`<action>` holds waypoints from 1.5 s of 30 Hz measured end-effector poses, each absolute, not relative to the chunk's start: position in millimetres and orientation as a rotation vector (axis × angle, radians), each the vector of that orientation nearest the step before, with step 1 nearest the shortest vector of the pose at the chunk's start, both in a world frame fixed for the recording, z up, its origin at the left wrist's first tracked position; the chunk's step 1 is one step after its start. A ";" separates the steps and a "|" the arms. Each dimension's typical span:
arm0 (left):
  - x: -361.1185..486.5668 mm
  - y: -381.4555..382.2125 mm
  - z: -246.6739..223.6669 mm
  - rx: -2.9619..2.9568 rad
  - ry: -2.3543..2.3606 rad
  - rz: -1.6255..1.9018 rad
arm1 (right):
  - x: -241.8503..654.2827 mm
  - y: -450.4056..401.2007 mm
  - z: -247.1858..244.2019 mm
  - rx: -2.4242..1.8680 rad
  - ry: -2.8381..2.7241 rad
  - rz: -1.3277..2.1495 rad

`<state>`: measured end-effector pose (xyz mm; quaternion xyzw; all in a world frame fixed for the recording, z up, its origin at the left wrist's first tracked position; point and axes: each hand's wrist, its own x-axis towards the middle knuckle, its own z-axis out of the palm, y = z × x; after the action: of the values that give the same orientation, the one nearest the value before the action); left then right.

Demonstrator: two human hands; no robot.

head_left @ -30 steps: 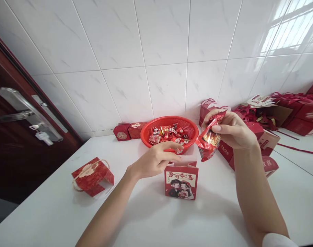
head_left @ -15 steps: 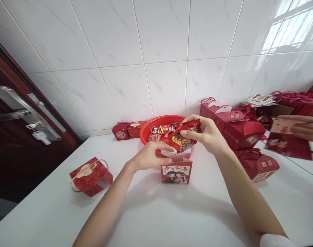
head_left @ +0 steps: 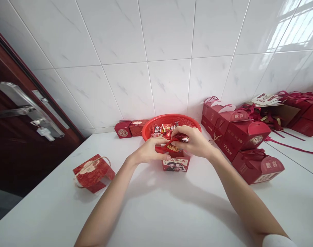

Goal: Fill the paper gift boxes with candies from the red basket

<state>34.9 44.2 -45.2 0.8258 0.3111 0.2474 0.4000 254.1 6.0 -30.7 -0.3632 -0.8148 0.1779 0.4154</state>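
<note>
A small red gift box [head_left: 175,166] with a cartoon couple on its front stands at the middle of the table, its top open. My left hand [head_left: 151,150] grips the box at its left side, thumb near the front rim. Pinched in my right hand [head_left: 194,141] are red snack packets [head_left: 174,148], lowered partly into the box's mouth. My fingers cover much of the packets and the box's upper edge. Just behind is a red plastic basket [head_left: 156,120] holding small wrapped candies [head_left: 166,129].
A patterned red box with a rope handle [head_left: 91,173] lies on the left of the white table [head_left: 151,212]. Two little boxes [head_left: 123,130] sit against the tiled wall. Stacked red gift boxes [head_left: 230,130], ribbons [head_left: 292,145] and cards [head_left: 266,99] occupy the right.
My right hand has brought the snack packets down and left into the box. The other person's hand with a flat red box has left the view at right.
</note>
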 end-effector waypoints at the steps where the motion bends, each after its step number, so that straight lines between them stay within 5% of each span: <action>1: 34.7 44.5 -45.6 2.079 0.803 0.624 | 253.9 4.6 -30.0 -0.948 -2.081 0.399; 15: 37.7 38.4 -39.3 2.076 0.718 0.562 | 225.7 -14.1 -28.0 -1.383 -2.283 -0.156; 29: 34.0 47.9 -49.2 2.038 0.822 0.577 | 245.1 -11.3 -24.9 -1.359 -2.225 0.126; 37: 34.4 44.7 -45.1 2.067 0.793 0.546 | 255.2 -26.4 -8.9 -0.964 -2.003 0.565; 45: 35.7 44.5 -44.2 2.085 0.752 0.546 | 248.9 -18.0 -15.6 -1.091 -2.240 0.381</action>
<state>35.7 44.5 -44.2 0.8305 0.2995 0.2175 0.4162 248.9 -18.0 -15.6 -0.4122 -0.8462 0.1439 0.3056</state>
